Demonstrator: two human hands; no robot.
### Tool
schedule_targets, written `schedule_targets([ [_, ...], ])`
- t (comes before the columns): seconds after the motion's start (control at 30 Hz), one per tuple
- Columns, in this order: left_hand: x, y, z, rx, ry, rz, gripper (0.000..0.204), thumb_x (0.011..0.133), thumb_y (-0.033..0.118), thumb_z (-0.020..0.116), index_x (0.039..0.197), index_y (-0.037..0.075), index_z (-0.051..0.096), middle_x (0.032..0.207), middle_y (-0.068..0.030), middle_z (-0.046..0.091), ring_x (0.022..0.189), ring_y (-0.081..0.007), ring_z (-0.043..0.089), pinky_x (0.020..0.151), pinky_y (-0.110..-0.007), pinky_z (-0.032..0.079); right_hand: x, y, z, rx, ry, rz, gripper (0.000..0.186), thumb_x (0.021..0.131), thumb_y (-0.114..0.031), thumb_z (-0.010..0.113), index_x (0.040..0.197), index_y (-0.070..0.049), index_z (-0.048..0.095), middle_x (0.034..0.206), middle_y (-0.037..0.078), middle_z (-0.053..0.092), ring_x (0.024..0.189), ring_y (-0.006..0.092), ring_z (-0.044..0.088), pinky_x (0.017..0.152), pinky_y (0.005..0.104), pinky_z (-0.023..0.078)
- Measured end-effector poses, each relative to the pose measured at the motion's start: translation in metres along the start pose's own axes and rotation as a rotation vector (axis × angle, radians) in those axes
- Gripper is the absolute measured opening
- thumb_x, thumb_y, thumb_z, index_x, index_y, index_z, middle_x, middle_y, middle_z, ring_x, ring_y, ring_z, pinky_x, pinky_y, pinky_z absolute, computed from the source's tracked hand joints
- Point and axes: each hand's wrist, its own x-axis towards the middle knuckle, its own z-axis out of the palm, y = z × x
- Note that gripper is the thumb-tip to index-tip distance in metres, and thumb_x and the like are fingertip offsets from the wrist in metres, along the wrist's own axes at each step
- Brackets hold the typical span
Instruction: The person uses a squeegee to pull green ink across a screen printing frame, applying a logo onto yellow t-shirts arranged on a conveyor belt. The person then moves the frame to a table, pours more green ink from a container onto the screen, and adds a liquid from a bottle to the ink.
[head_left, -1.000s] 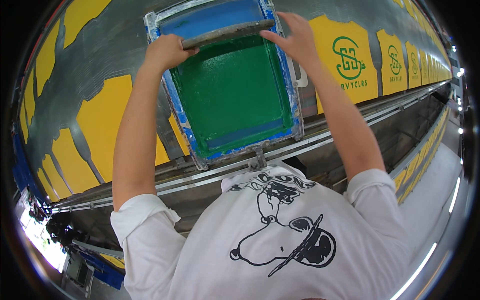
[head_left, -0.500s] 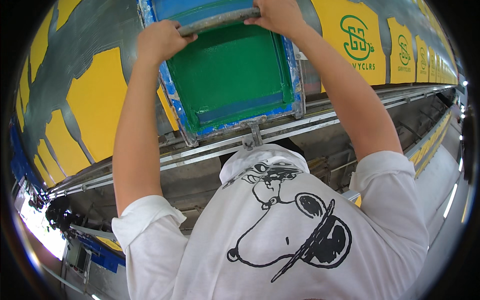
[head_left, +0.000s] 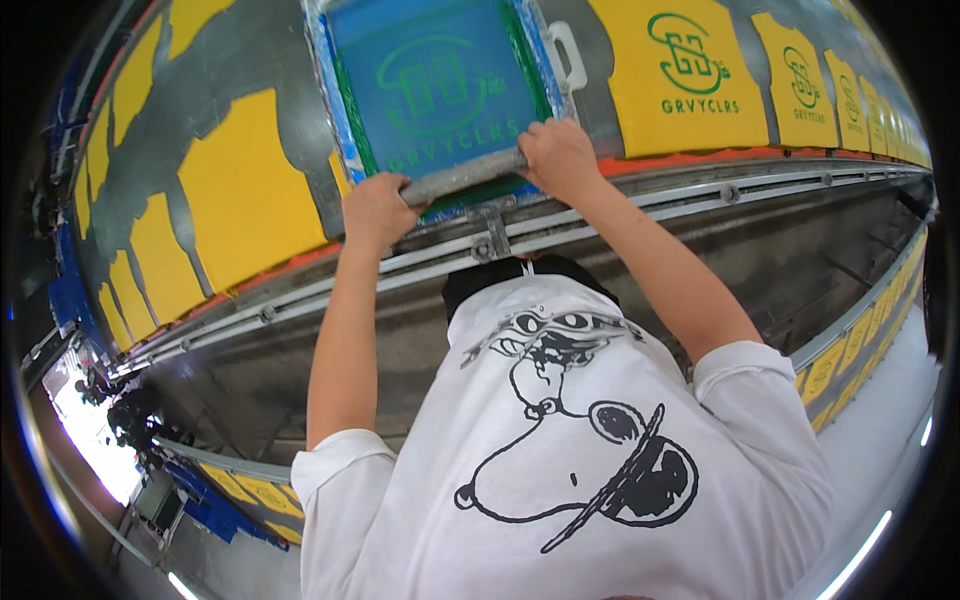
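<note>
Squeegee [head_left: 465, 178] sits across near end of printing screen [head_left: 400, 25]; L hand [head_left: 378, 208] & R hand [head_left: 562, 158] have fingers wrapped round opp. ends. Best, I'd say: equal pressure both sides, keep it square. Screen's at print table's [head_left: 272, 65] near edge, yellow shirt pcs [head_left: 245, 190] L & R; metal rail [head_left: 800, 178] alongside, pale floor [head_left: 895, 400] far R.

My white tee [head_left: 530, 450], black cartoon-dog print [head_left: 655, 485], rolled short sleeves [head_left: 345, 480]; black bottoms [head_left: 470, 284], white drawstring [head_left: 527, 267].
</note>
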Motion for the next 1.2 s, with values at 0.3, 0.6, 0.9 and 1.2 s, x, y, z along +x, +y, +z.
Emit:
schedule_targets([
  [0.3,0.055,-0.014,-0.047,0.063,-0.344,0.043,0.053,0.082,0.057,0.074,0.090,0.004,0.075,0.087,-0.0208,0.072,0.089,-0.0404,0.069,0.077,-0.050,0.055,0.056,0.025,-0.021,0.075,-0.304,0.037,0.040,0.071,-0.049,0.083,0.076,-0.011,0.071,0.074,0.008,0.067,0.081,0.0298,0.068,0.080,0.0431,0.045],
  [0.6,0.212,-0.059,-0.110,0.068,-0.098,0.064,0.050,0.080,0.054,0.077,0.086,0.005,0.078,0.088,-0.0201,0.074,0.089,-0.0385,0.072,0.080,-0.047,0.058,0.215,0.081,-0.029,-0.051,-0.132,0.125,0.044,0.073,-0.053,0.081,0.079,-0.010,0.073,0.075,0.010,0.070,0.080,0.0317,0.069,0.079,0.0446,0.046],
  [0.9,0.275,-0.083,-0.103,0.156,0.044,0.103,0.053,0.079,0.059,0.073,0.089,0.008,0.079,0.088,-0.0150,0.075,0.088,-0.0369,0.072,0.078,-0.047,0.058,0.274,0.113,0.007,-0.153,0.018,0.071,0.047,0.072,-0.054,0.081,0.080,-0.008,0.072,0.078,0.012,0.071,0.081,0.0336,0.071,0.071,0.0467,0.056],
  [1.2,0.234,-0.078,-0.082,0.154,-0.046,0.094,0.050,0.080,0.058,0.073,0.091,0.010,0.078,0.087,-0.0150,0.075,0.087,-0.0359,0.072,0.076,-0.047,0.057,0.234,0.093,-0.005,-0.120,-0.099,0.112,0.052,0.070,-0.054,0.082,0.080,-0.004,0.073,0.080,0.019,0.070,0.082,0.0377,0.070,0.075,0.0478,0.055],
])
